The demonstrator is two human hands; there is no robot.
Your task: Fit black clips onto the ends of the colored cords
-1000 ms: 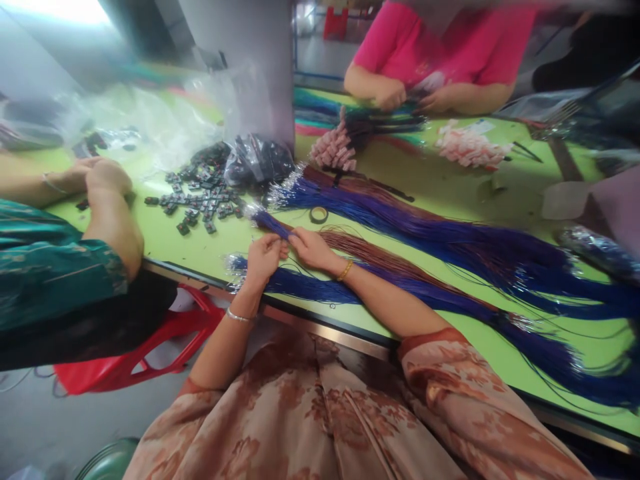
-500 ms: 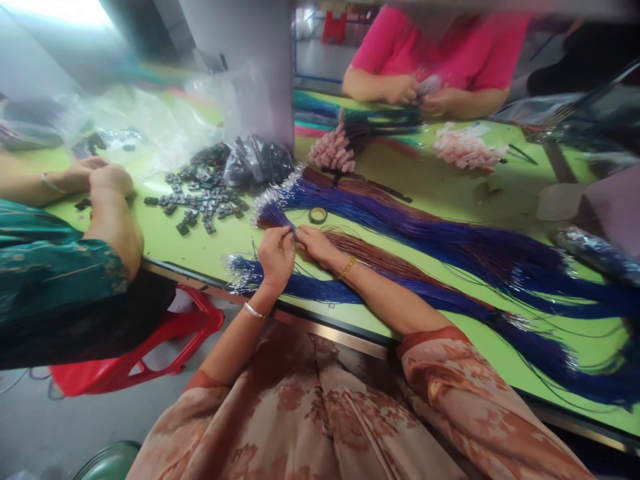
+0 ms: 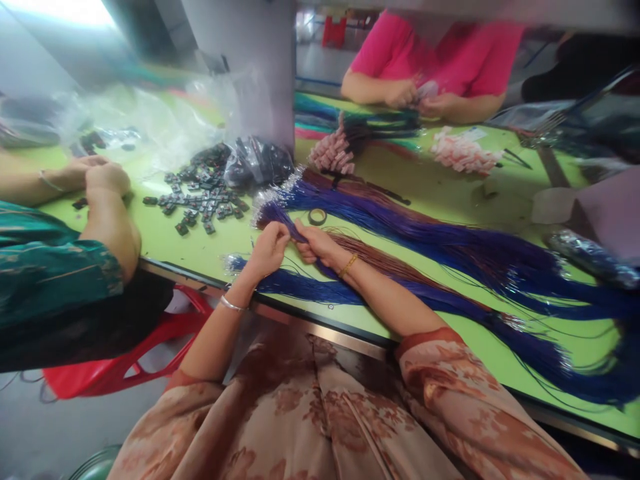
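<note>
My right hand (image 3: 317, 244) is wrapped round a bundle of thin blue wires (image 3: 286, 219) whose silvery ends fan out beyond the fingers. Just left of it, my left hand (image 3: 270, 248) is closed in a pinch beside the bundle; what its fingertips hold is too small to make out. A second bunch of blue wires (image 3: 310, 289) lies below my hands along the table's near edge. Behind them stretches a long bundle of purple-blue wires (image 3: 395, 223), with brown wires (image 3: 370, 251) between the two. A roll of black tape (image 3: 317, 217) rests just past my right hand.
Several small black connectors (image 3: 205, 193) are heaped at left by a plastic bag of dark parts (image 3: 257, 163). A co-worker's hands (image 3: 103, 175) are at the left, another person's hands (image 3: 420, 97) across the table. Pale pink connectors (image 3: 463, 150) lie at the back; a red stool (image 3: 135, 350) stands below left.
My left hand has drawn slightly left, leaving a gap from my right hand. The fingers of my right hand now curl more fully round the wire bundle.
</note>
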